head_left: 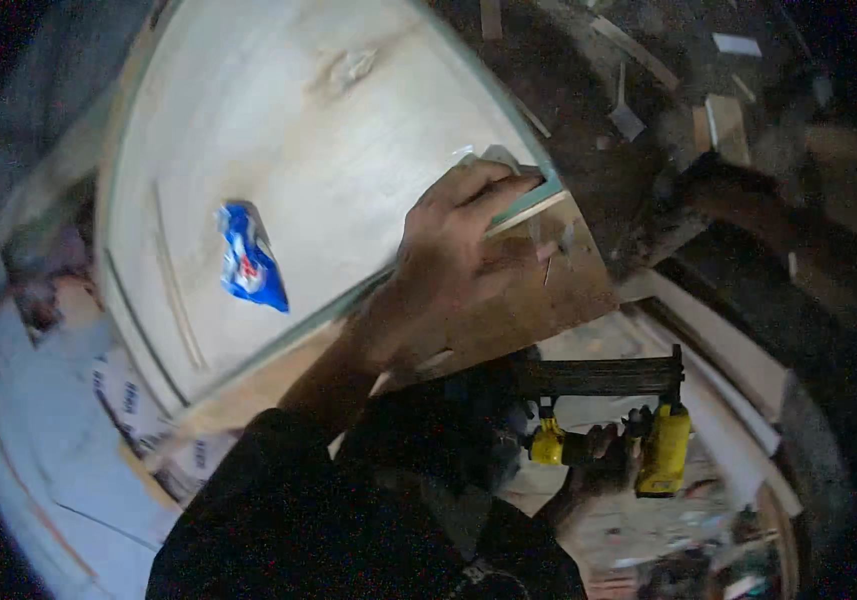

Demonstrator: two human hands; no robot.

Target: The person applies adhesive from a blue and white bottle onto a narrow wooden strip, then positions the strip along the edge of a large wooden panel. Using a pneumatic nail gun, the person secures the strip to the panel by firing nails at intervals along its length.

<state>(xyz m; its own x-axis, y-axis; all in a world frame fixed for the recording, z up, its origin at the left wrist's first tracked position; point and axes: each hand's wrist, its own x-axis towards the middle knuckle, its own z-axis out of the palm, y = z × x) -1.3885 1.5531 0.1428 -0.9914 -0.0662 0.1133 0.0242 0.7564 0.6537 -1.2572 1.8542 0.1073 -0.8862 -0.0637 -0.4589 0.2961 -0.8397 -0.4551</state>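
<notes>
A large white-faced wooden panel [348, 190] with greenish edging and a bare wood side [518, 285] spreads out before me. My left hand [458, 225] is closed over its near right corner, fingers curled at the edging and palm against the wood side. A bit of clear plastic shows by the fingertips. Below, to the right, my right hand [598, 450] is wrapped round the handle of a yellow and black nail gun [663, 450]. The gun's long black magazine lies level, just under the panel's side. Some of the fingers are in shadow.
On the panel lie a blue and white packet [250, 258], a thin wood strip [178, 285] and a crumpled scrap [351, 68]. Wood offcuts [728, 130] litter the dark floor at the far right. Long boards [713, 335] lean at the right; pale sheets [38, 430] lie left.
</notes>
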